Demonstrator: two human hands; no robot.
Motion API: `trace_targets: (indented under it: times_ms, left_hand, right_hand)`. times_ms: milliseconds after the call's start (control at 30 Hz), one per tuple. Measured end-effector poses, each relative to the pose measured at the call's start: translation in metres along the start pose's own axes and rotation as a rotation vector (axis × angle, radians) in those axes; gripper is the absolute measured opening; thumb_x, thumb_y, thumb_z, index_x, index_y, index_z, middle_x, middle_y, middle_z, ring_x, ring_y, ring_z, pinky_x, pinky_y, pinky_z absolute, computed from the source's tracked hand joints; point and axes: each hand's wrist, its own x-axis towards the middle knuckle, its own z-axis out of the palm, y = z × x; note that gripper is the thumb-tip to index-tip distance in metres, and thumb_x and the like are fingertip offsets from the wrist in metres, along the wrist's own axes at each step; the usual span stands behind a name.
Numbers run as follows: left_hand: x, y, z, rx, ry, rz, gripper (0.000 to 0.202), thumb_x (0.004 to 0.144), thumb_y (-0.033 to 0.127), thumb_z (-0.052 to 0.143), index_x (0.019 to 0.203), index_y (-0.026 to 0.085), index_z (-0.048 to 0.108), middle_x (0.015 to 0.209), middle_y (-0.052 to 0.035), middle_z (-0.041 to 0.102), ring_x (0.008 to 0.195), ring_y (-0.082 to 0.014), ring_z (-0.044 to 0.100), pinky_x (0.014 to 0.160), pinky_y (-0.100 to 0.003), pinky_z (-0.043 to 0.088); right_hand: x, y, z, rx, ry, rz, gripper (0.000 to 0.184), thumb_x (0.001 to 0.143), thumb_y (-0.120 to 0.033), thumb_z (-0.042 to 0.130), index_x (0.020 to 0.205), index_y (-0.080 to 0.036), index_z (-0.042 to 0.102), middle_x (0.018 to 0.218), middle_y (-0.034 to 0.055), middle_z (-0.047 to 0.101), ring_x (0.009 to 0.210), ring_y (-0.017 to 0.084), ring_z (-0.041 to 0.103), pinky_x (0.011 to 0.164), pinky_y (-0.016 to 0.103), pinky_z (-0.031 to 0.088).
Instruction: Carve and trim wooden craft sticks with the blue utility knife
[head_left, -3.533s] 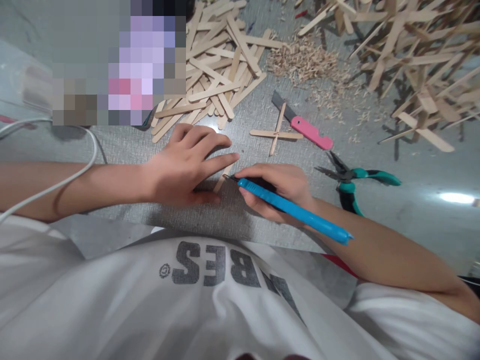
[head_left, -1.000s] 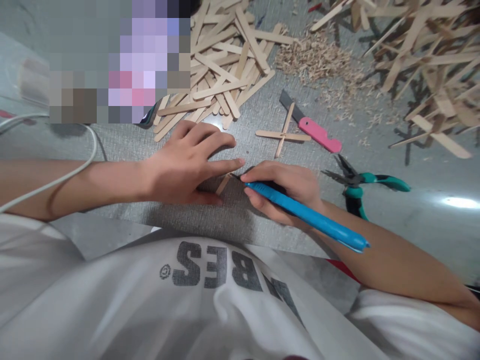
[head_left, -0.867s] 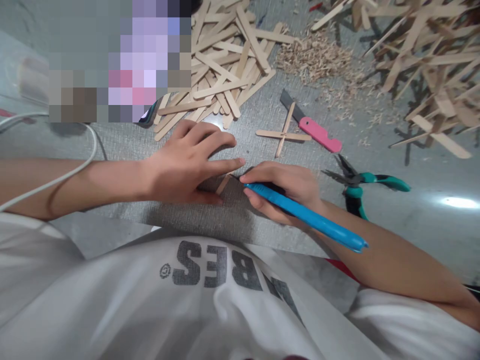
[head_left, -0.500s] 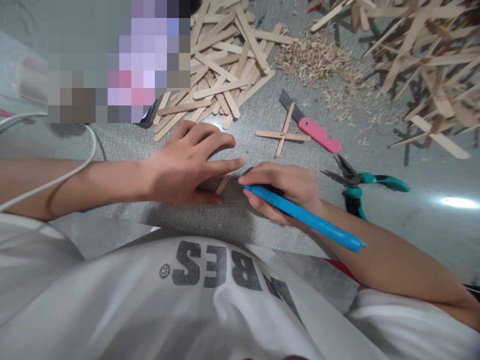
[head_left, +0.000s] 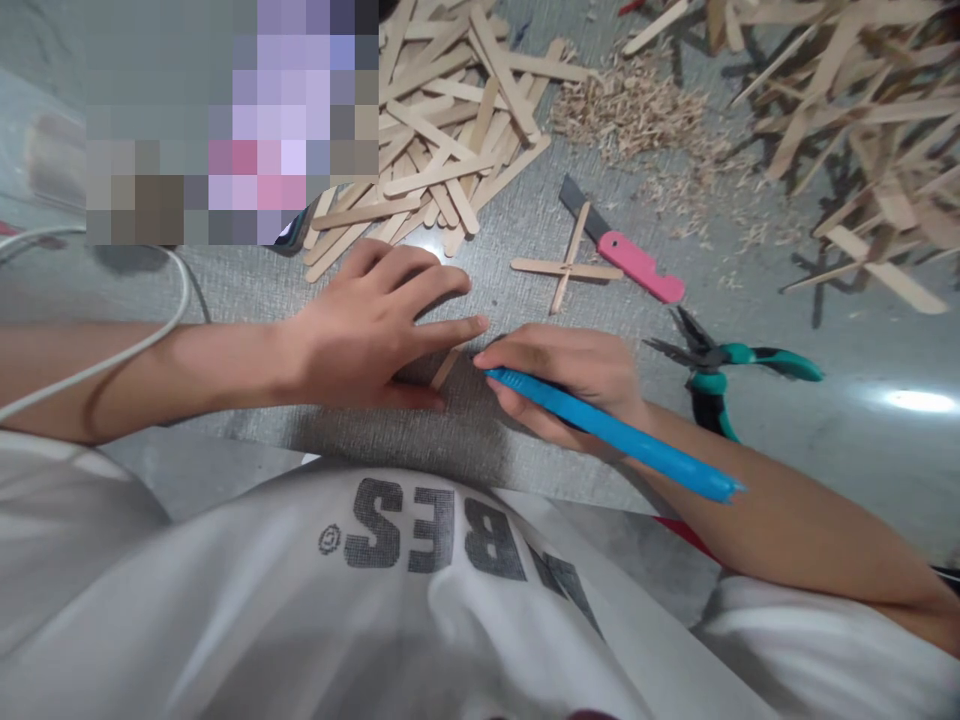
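Note:
My left hand (head_left: 375, 320) lies palm down on the grey table (head_left: 450, 440), fingers spread. A small piece of wooden craft stick (head_left: 448, 368) shows between its thumb and index finger; the rest is hidden, so I cannot tell whether the hand presses on it. My right hand (head_left: 562, 380) is closed around a slim blue pen-like tool (head_left: 622, 440). The tool's front end points left at the stick piece, and its tip is too small to make out. Beyond the right hand, two crossed sticks (head_left: 566, 270) lie flat, touching a pink-handled knife (head_left: 637, 265) with a dark blade.
Pliers with teal and black handles (head_left: 709, 365) lie right of my right hand. Loose craft sticks (head_left: 442, 120) are heaped at the back, beside wood shavings (head_left: 637, 115). Structures of joined sticks (head_left: 862, 130) stand at far right. A white cable (head_left: 142, 345) crosses my left forearm.
The back end of the blue tool has shifted slightly to the right. My left hand is almost still, and the things on the table stay where they were.

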Motion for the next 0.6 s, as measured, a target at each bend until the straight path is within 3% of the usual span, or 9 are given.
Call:
trace_targets:
  times_ms: [233, 600]
  left_hand:
    - [-0.0010, 0.0033, -0.0011, 0.017, -0.008, -0.045, 0.083, 0.105, 0.069, 0.084, 0.175, 0.038, 0.054, 0.173, -0.0103, 0.064, 0.150, -0.0347, 0.063, 0.124, -0.056, 0.052]
    - [-0.0026, 0.0020, 0.0023, 0.004, 0.037, -0.039, 0.090, 0.098, 0.071, 0.092, 0.173, 0.037, 0.055, 0.172, -0.0117, 0.067, 0.151, -0.0365, 0.064, 0.120, -0.057, 0.053]
  right_hand:
    - [-0.0030, 0.0004, -0.0023, -0.038, -0.022, 0.031, 0.027, 0.114, -0.022, 0.070, 0.135, -0.036, 0.078, 0.109, 0.0030, 0.090, 0.087, 0.020, 0.087, 0.080, 0.032, 0.073]
    - [-0.0008, -0.0014, -0.0024, -0.031, -0.003, 0.026, 0.024, 0.113, -0.019, 0.069, 0.130, -0.033, 0.078, 0.103, 0.0028, 0.088, 0.084, 0.019, 0.086, 0.077, 0.030, 0.072]
